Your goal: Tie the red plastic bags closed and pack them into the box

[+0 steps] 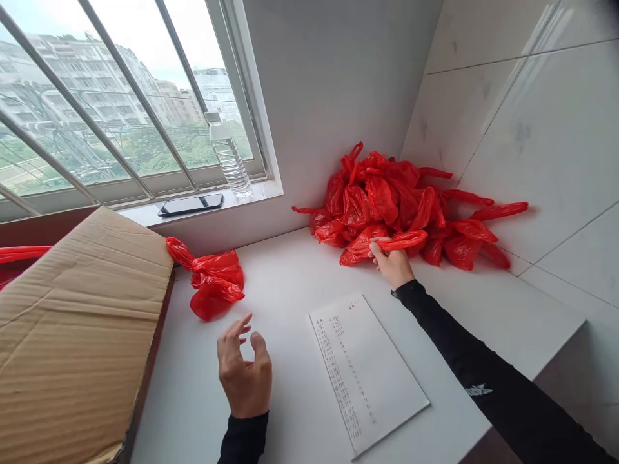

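My right hand (pixel 394 263) reaches to the front of a heap of knotted red plastic bags (pixel 382 193) in the corner. Its thumb and fingers pinch the neck of one red plastic bag (pixel 360 248) at the heap's near edge. My left hand (pixel 244 367) is held over the white table (pixel 285 277), fingers curved and apart, with nothing in it. Beyond that hand, a single tied red plastic bag (pixel 217 280) lies by the cardboard box. What the bags contain cannot be made out.
A cardboard box (pixel 91 322) with a raised flap stands at the left, with red plastic inside. Between my arms lies a sheet with handwritten columns (pixel 372 380). A phone (pixel 191 205) and a clear bottle (pixel 229 158) rest on the barred window's sill. Tiled wall (pixel 546 148) bounds the right.
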### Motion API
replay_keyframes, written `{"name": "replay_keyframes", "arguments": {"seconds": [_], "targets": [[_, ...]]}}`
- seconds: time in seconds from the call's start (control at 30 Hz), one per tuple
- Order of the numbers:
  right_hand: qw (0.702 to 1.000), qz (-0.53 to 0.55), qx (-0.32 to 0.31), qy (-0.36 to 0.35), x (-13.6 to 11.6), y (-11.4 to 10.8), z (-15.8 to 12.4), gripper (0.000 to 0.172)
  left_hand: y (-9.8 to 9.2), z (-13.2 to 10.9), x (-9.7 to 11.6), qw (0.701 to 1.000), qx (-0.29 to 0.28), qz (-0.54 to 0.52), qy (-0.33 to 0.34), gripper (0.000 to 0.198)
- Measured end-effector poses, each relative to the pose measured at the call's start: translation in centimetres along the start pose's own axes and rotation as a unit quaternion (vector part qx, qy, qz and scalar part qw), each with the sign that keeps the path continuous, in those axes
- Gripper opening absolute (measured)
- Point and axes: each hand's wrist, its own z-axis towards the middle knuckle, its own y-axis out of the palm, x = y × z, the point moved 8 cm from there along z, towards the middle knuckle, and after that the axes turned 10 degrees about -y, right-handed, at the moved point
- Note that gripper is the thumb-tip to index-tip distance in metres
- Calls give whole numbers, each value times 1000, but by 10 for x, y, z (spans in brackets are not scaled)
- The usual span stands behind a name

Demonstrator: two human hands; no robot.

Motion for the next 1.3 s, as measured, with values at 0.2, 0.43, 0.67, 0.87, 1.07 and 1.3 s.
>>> {"name": "replay_keyframes", "arguments": {"seconds": [0.2, 0.43, 0.67, 0.87, 1.07, 1.3], "targets": [[993, 12, -52, -109, -91, 19, -24, 29, -9, -28, 21, 981, -110, -112, -111, 28], [920, 118, -341, -153, -174, 69, -149, 27, 9, -86, 73, 896, -341, -252, -134, 46], [916, 29, -378, -131, -146, 71, -170, 48, -10, -99, 21, 821, -307, -344, -336, 36], [915, 53, -398, -38, -124, 82, -186, 12, -25, -113, 13, 805, -326, -332, -367, 36], [928, 32, -371, -26, -116, 81, -192, 11, -36, -113, 10, 847, -333, -248, -331, 33], [939, 10, -344, -14, -106, 64, -180, 19, -71, -97, -14, 902, -247, -168, -311, 34]]}}
